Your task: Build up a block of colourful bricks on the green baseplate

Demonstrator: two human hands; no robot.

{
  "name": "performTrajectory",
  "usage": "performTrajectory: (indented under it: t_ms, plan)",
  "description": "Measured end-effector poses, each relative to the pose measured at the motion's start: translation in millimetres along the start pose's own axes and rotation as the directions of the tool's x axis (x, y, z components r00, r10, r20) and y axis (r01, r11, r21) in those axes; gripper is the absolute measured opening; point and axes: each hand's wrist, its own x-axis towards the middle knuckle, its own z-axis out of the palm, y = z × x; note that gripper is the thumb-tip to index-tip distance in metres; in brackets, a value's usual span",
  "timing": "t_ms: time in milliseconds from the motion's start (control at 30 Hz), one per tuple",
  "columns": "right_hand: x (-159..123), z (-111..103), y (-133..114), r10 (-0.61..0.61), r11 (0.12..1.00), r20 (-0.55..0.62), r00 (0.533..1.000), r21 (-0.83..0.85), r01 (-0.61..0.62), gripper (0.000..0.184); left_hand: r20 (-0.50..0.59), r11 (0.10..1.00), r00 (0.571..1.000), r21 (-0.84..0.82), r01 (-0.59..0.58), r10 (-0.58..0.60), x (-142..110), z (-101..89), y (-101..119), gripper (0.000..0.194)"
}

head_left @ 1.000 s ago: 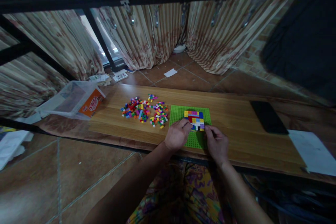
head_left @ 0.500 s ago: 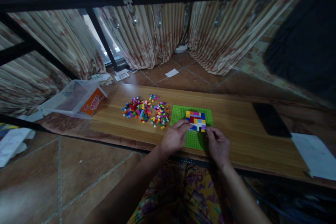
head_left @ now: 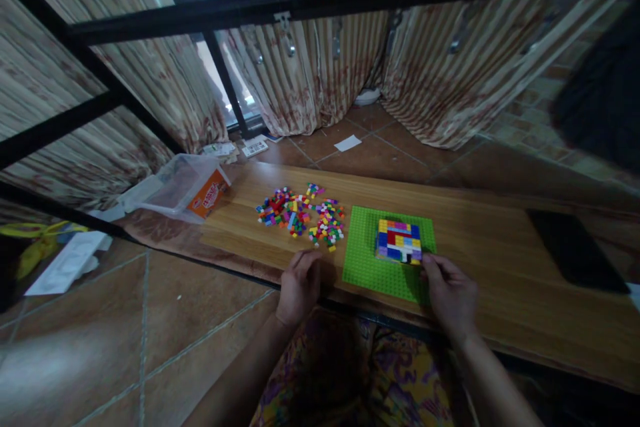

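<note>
A block of colourful toy bricks (head_left: pixel 399 240), built up in layers, sits on the green baseplate (head_left: pixel 360 267). My right hand (head_left: pixel 453 290) has thumb and finger closed at the block's near right corner; the fingertips are partly hidden there. My left hand (head_left: pixel 299 288) is over the front edge of the table, left of the baseplate and apart from it. Its fingers are curled together, and whatever they hold, if anything, is hidden. Loose bricks (head_left: pixel 327 223) in many colours lie scattered just beyond it.
A clear plastic box (head_left: pixel 173 190) with an orange label stands at the table's left end. A dark flat phone-like slab (head_left: pixel 575 247) lies at the right. A black metal bar (head_left: pixel 350 0) crosses in front of the curtains (head_left: pixel 310 80).
My left hand has left the brick block and moved left towards the loose bricks. The right hand stays at the block's right corner. The whole view has shifted, so things appear further right.
</note>
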Motion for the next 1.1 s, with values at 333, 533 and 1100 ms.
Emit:
performTrajectory:
  t_ms: [333, 533, 1100]
  plan:
    - [20, 2, 15, 0.028, 0.999, 0.021, 0.999, -0.023, -0.027, 0.053, -0.150, 0.982, 0.977, 0.091, 0.164, -0.149, 23, -7.9, -23, 0.021]
    - [25, 2, 15, 0.029, 0.999, 0.004, 1.000, -0.037, -0.029, 0.058, -0.220, 0.962, 0.944, 0.061, 0.266, -0.247, 34, -18.4, -41, 0.020]
    - [20, -1, 17, -0.021, 0.961, 0.001, 1.000, -0.277, 0.020, 0.055, -0.102, 0.833, 0.899, 0.343, 0.433, -0.426, 72, -20.7, -36, 0.021]
